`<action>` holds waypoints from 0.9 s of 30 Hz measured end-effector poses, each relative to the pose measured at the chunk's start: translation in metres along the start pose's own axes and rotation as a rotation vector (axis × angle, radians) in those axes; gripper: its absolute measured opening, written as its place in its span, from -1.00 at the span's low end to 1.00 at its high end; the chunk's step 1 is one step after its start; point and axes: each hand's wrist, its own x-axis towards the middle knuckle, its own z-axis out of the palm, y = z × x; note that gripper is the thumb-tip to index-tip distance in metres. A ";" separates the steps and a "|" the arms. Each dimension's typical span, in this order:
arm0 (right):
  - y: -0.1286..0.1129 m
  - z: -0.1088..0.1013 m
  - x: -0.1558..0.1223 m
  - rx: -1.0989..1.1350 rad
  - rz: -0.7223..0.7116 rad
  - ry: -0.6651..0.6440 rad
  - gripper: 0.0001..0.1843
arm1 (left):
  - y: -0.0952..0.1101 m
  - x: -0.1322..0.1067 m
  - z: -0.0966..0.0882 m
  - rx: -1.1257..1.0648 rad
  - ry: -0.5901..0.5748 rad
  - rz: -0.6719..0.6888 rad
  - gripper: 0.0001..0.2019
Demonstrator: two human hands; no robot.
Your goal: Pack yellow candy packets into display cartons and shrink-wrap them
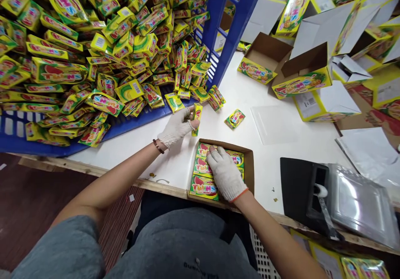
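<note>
My left hand, in a white fingerless-tip glove, pinches a small yellow-green candy box upright between thumb and fingers, just above the table. In front of my body sits an open display carton with brown inner walls. Rows of small TWINS boxes lie inside it. Over these boxes rests my gloved right hand, its fingers stretched over their tops and touching them; the thumb is hidden. Beyond the carton, one loose candy box lies flat on the white table.
A blue plastic crate heaped with candy boxes lies at the left. Open empty cartons crowd the back right. Nearer are a clear plastic sheet, a black tray-like item and a stack of clear plastic.
</note>
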 end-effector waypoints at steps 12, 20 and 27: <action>0.042 -0.068 -0.005 0.967 0.256 0.204 -0.53 | 0.051 -0.049 0.038 -0.302 -0.399 0.114 -0.25; 0.043 -0.077 -0.046 0.124 0.259 -0.469 -0.77 | 0.039 -0.039 0.039 0.574 -0.419 0.495 -0.77; -0.007 -0.068 -0.051 -0.080 0.242 -0.611 -0.69 | 0.041 -0.061 0.062 0.724 -0.748 0.670 -0.85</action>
